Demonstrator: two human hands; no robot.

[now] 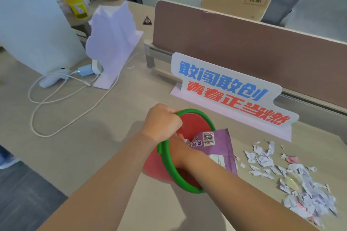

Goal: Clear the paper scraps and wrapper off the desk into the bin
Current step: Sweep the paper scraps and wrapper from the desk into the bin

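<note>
With my left hand gripping the bin rim at frame centre, my right hand pinches the wrapper half inside it, while the paper scraps lie uncollected on the tabletop, lower right.

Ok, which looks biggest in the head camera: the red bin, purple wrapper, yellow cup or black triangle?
Largest to smallest, as they look:
1. bin
2. wrapper
3. cup, though it stands far off, so it may really be bigger
4. triangle, also far off
</note>
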